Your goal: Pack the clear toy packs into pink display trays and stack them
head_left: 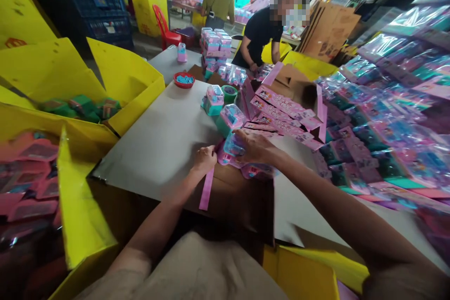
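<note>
My right hand (256, 148) is wrapped around a small plastic toy case (234, 146) with a clear bluish lid and pink base. My left hand (206, 159) is closed in a pinch beside that case, at the top end of a pink cardboard strip (207, 188). The strip runs along brown cardboard (235, 192) lying at the table's near edge. Under my right wrist, another pink case (258, 170) is partly hidden. Just beyond my hands stand two similar green-based cases, one with a pink lid (232, 116), the other clear-topped (213, 98).
Printed pink cartons (284, 112) are heaped right of centre on the grey table (158, 126). A red bowl (183, 80) of blue pieces and a green tape roll (229, 93) sit farther back. Wrapped cases (383, 131) are piled at right; yellow bins (137, 89) flank the left. A co-worker (262, 33) stands across.
</note>
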The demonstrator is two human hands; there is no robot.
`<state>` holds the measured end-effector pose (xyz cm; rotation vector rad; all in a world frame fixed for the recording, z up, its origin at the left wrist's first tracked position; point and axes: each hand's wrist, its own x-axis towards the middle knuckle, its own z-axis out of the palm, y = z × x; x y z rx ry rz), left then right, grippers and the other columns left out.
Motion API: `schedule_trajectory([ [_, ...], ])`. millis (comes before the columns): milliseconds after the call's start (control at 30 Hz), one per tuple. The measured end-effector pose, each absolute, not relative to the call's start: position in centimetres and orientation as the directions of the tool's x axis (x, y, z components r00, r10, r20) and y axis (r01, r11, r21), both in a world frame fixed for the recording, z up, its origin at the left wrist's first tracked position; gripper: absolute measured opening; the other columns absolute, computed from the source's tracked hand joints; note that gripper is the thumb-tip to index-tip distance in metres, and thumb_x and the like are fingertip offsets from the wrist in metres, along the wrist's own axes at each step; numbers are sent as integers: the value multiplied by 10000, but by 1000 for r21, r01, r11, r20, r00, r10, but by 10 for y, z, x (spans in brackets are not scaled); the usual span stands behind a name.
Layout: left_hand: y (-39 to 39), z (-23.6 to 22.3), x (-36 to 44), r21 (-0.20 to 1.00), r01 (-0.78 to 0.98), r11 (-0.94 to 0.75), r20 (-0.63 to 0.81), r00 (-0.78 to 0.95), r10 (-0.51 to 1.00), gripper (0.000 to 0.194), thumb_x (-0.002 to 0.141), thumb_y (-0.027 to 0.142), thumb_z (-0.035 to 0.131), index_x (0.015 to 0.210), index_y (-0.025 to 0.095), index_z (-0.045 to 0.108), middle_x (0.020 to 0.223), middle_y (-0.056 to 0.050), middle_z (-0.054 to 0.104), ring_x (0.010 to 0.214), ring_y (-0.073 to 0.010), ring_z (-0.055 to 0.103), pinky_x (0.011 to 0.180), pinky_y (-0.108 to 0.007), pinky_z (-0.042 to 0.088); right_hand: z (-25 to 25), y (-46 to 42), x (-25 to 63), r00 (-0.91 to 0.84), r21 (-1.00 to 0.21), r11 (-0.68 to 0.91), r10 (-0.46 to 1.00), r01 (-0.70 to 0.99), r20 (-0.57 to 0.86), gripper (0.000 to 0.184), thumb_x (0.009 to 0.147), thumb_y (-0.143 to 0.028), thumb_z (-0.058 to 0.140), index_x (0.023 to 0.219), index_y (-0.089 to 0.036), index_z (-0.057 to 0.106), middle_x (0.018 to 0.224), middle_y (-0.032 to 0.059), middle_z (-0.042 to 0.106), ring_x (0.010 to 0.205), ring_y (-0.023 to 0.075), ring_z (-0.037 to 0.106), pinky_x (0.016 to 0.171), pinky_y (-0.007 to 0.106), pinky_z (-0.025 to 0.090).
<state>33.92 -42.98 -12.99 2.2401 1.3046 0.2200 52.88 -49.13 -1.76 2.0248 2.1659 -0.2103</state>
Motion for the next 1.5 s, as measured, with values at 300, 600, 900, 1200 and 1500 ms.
schedule_trajectory([
  [300, -439, -132, 344, 527, 748, -404, -134, 543, 829, 415, 1032, 193, 460, 1370, 204, 700, 1221, -151, 787, 1173, -282, 742, 1031, -373, 536, -33, -485, 531, -43, -21, 40, 988, 999, -147, 876, 883, -574, 747, 1539, -96, 419, 1361, 213, 697, 1237, 362, 676, 995, 394, 504],
  [600, -428, -119, 336, 487, 720, -495, -135, 622, 772, 365, 1008, 209, 484, 1281, 180, 724, 1176, -154, 759, 1067, -284, 746, 943, -362, 570, -29, -487, 539, -88, -182, 59, 985, 982, -152, 1033, 806, -449, 861, 1623, -73, 353, 1523, 247, 578, 1390, 373, 580, 1148, 426, 440],
  [900, -401, -41, 352, 284, 123, -951, 413, 879, 237, 903, 876, 465, 769, 1617, 128, 379, 1648, -202, 434, 1591, -380, 316, 1330, -530, 228, -15, -582, 601, 170, -455, -215, 976, 864, -139, 1211, 704, -515, 953, 1686, -177, 329, 1608, 227, 511, 1475, 413, 499, 1199, 583, 425],
  [1200, -456, -11, 465, 63, 33, -997, -113, 993, 25, 1022, 656, 421, 937, 1509, 93, 481, 1503, -234, 593, 1481, -422, 481, 1290, -523, 228, -82, -660, 598, 471, -802, -518, 811, 299, -348, 407, 990, -304, 743, 1323, -97, 635, 960, 127, 793, 681, 183, 750, 478, 226, 567],
  [1500, -422, -25, 433, 246, -62, -967, 128, 991, -31, 652, 730, 409, 847, 1294, 206, 591, 1334, -104, 660, 1293, -336, 608, 1159, -467, 448, -102, -654, 580, 595, -627, -648, 728, 433, -342, 461, 939, -317, 794, 1360, -177, 664, 1132, 104, 799, 960, 237, 795, 816, 267, 613],
])
